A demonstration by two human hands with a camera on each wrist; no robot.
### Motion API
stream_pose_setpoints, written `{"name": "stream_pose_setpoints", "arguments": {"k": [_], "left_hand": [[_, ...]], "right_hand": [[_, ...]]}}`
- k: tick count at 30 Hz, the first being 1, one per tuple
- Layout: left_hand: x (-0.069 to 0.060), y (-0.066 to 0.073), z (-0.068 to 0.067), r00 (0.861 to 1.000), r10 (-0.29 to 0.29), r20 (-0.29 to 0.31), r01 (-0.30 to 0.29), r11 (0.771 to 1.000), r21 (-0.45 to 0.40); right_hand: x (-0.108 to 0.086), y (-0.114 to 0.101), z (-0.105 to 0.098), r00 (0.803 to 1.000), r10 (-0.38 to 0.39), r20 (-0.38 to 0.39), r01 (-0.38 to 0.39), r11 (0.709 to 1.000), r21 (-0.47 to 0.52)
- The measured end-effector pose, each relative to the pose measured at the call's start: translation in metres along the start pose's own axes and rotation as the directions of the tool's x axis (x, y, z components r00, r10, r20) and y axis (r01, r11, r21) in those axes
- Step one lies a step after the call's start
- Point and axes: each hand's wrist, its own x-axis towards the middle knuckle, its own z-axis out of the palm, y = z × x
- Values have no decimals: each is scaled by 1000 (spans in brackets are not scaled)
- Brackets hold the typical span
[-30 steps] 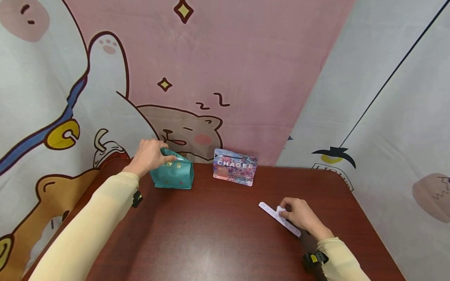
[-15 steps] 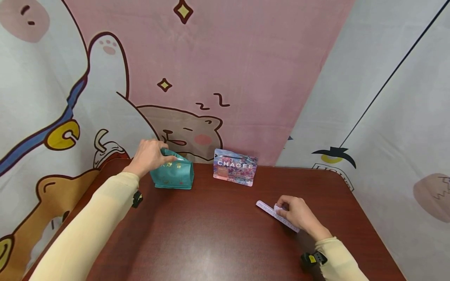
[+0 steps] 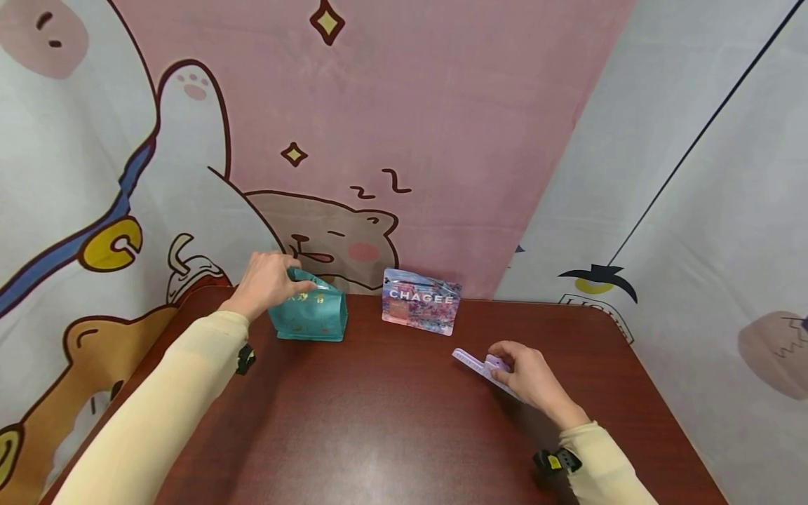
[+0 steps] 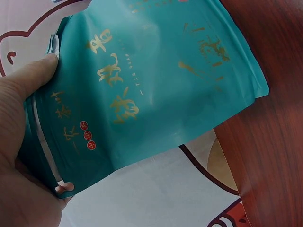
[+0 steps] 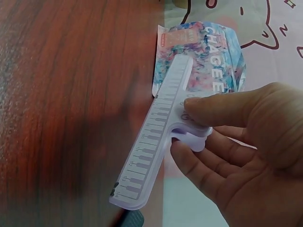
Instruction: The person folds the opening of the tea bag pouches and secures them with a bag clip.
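Note:
My left hand (image 3: pixel 261 282) grips the top edge of a teal tea bag (image 3: pixel 312 317), which stands at the back left of the table. In the left wrist view the thumb lies over the folded top of that tea bag (image 4: pixel 156 85), which bears gold characters; the fingers behind it are mostly hidden. To the right, my right hand (image 3: pixel 529 375) pinches the handle of a long lilac bag clip (image 3: pixel 470 360) above the table. Piano-key marks run along the clip (image 5: pixel 150 137) in the right wrist view, the thumb on one handle tab and fingers beneath.
A pink and blue pouch (image 3: pixel 421 305) lettered CHAGEE stands at the back of the brown table (image 3: pixel 353 421), between the two hands. Behind the table hangs a cartoon-printed cloth (image 3: pixel 442 140), close to its back edge.
My right hand has moved the clip a little left and farther back, and it appears to have risen. The left hand and the teal bag stay where they were.

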Motion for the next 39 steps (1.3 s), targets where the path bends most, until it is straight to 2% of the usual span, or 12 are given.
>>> {"name": "stream_pose_setpoints", "arguments": {"k": [9, 27, 34, 39], "left_hand": [[0, -1, 0, 1000, 3, -6, -3, 1000, -2], [0, -1, 0, 1000, -3, 2, 3, 1000, -6], [0, 0, 1, 1000, -1, -4, 1, 1000, 7], [1, -1, 0, 1000, -1, 5, 1, 1000, 9]], "right_hand": [[2, -7, -1, 999, -29, -30, 28, 1000, -4], [12, -27, 8, 1000, -18, -18, 19, 997, 69], [19, -32, 16, 996, -45, -75, 48, 998, 47], [22, -37, 18, 996, -29, -85, 34, 998, 59]]}}
